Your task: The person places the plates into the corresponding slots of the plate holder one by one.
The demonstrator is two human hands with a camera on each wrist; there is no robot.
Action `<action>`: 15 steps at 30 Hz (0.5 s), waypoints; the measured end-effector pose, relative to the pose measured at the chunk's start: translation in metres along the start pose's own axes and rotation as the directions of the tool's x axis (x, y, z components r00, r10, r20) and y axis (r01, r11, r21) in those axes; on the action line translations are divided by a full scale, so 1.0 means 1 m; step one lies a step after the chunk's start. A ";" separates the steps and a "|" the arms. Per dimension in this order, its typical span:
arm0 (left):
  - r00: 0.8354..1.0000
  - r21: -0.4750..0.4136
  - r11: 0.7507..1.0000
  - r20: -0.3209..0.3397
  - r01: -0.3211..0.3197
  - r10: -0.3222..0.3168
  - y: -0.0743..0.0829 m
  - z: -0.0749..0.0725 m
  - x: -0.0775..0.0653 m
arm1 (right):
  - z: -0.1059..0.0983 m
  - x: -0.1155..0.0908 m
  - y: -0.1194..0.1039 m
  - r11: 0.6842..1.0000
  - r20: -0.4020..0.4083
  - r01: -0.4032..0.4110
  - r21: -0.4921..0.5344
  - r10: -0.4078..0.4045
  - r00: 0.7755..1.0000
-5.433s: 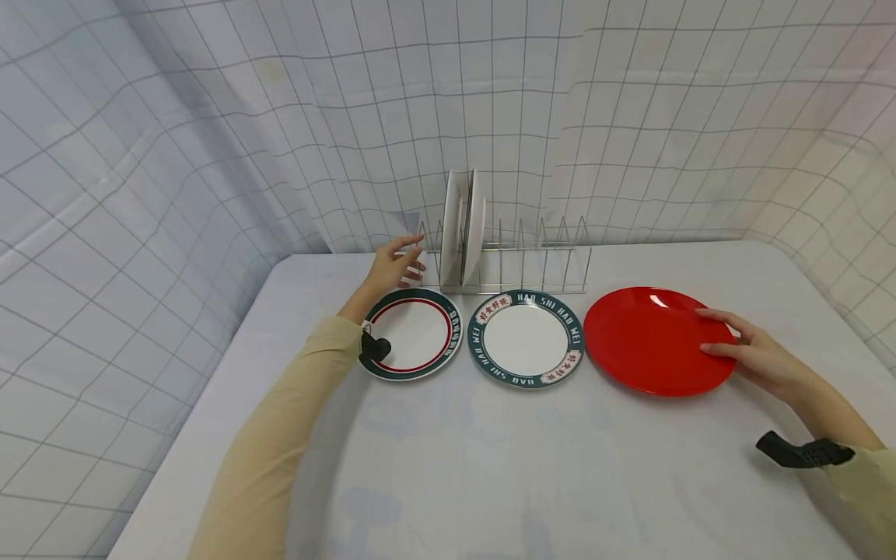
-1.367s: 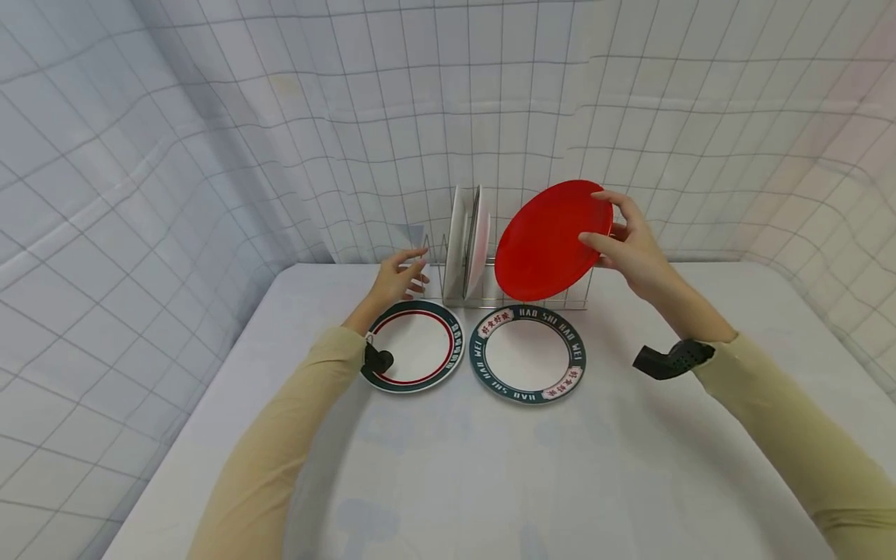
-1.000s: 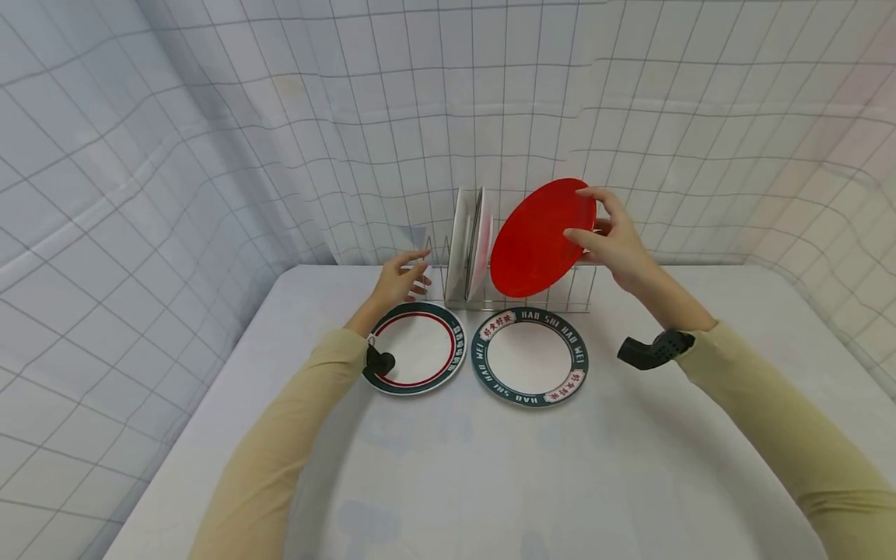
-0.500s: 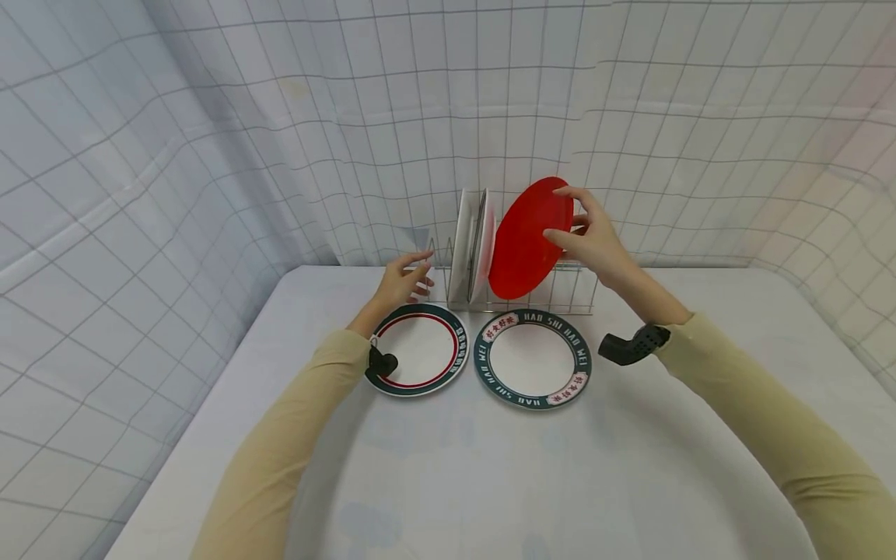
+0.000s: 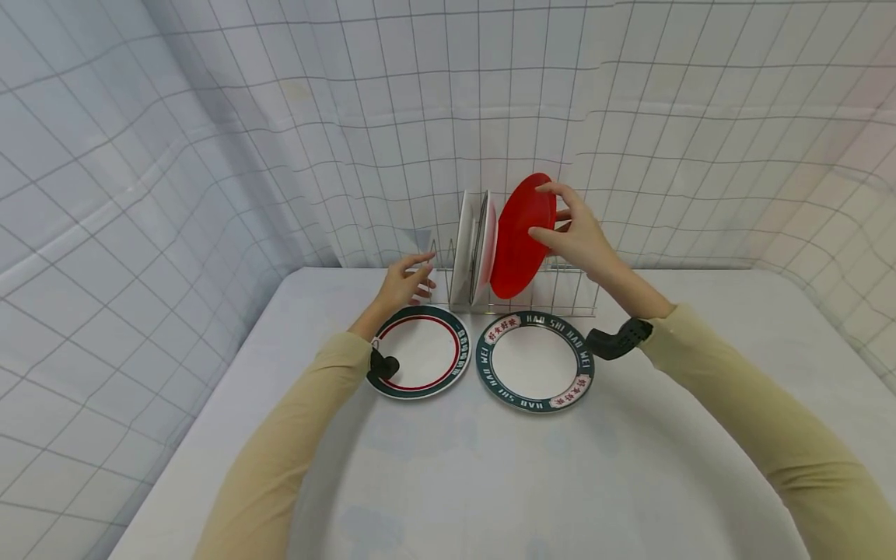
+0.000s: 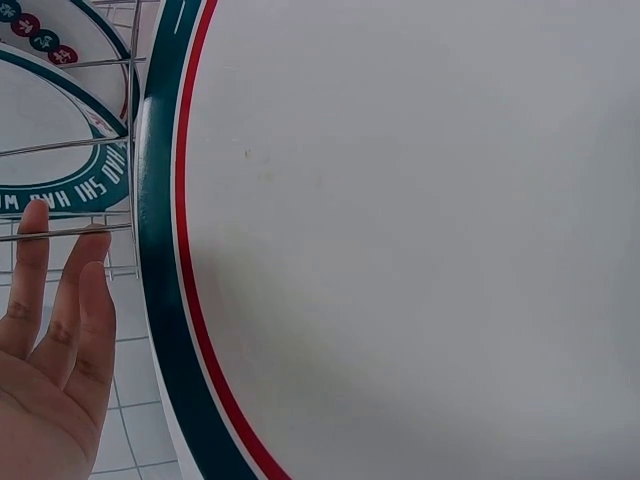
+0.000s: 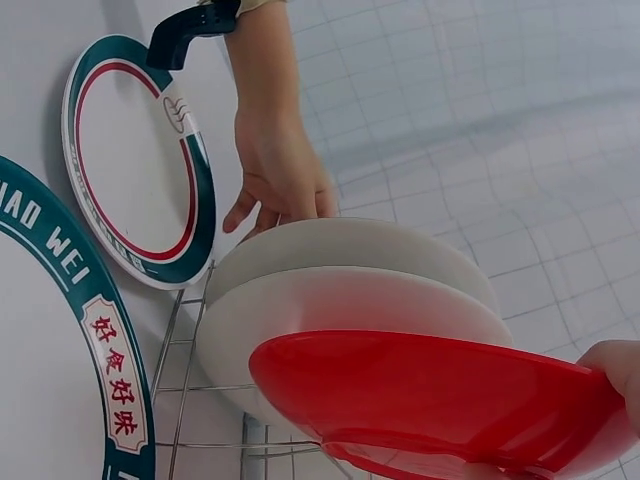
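My right hand [image 5: 577, 237] pinches the right rim of a red plate [image 5: 518, 241], thumb on its front face. The plate leans steeply over the wire dish rack [image 5: 570, 299]. In the right wrist view its red underside [image 7: 430, 390] sits close beside two upright plates. Those two, a white plate [image 5: 462, 253] and another plate [image 5: 486, 253] with a pale back, stand in the rack's left part. My left hand [image 5: 402, 284] is at the rack's left end, fingers relaxed; in the left wrist view its fingertips [image 6: 92, 240] are right at the wires.
Two dark-green-rimmed plates lie flat in front of the rack: one with a red ring [image 5: 420, 354] below the left wrist, another with lettering [image 5: 535, 362] to its right. White grid-patterned cloth [image 5: 392, 140] stands behind the white table [image 5: 448, 482].
My right hand has lifted the red plate from the table's right side, tilted it up and carried it left to beside the racked plates. The left hand stays at the rack's left end.
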State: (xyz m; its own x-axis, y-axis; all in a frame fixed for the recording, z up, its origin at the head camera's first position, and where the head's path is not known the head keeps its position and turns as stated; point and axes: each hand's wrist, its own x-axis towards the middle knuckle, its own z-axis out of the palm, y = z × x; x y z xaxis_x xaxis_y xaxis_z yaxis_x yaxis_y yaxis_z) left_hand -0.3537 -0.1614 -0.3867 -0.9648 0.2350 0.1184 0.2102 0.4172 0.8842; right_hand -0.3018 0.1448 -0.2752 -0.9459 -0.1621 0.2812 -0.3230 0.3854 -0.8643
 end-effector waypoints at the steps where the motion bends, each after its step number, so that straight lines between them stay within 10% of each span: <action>1: 1.000 0.000 1.000 -0.001 0.000 0.000 0.000 0.000 0.000 | 0.001 0.001 -0.001 1.000 0.002 0.002 -0.006 -0.002 1.000; 15: 1.000 -0.022 1.000 -0.011 0.011 -0.011 0.001 0.001 0.000 | 0.015 0.009 -0.010 0.997 0.013 -0.019 -0.078 0.020 1.000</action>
State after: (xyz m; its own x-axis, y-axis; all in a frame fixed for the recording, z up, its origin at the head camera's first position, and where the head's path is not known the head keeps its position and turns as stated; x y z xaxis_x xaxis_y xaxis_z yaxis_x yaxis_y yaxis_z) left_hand -0.3532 -0.1602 -0.3860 -0.9687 0.2206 0.1134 0.1960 0.4004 0.8951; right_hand -0.3069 0.1261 -0.2700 -0.9516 -0.1664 0.2585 -0.3068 0.4582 -0.8342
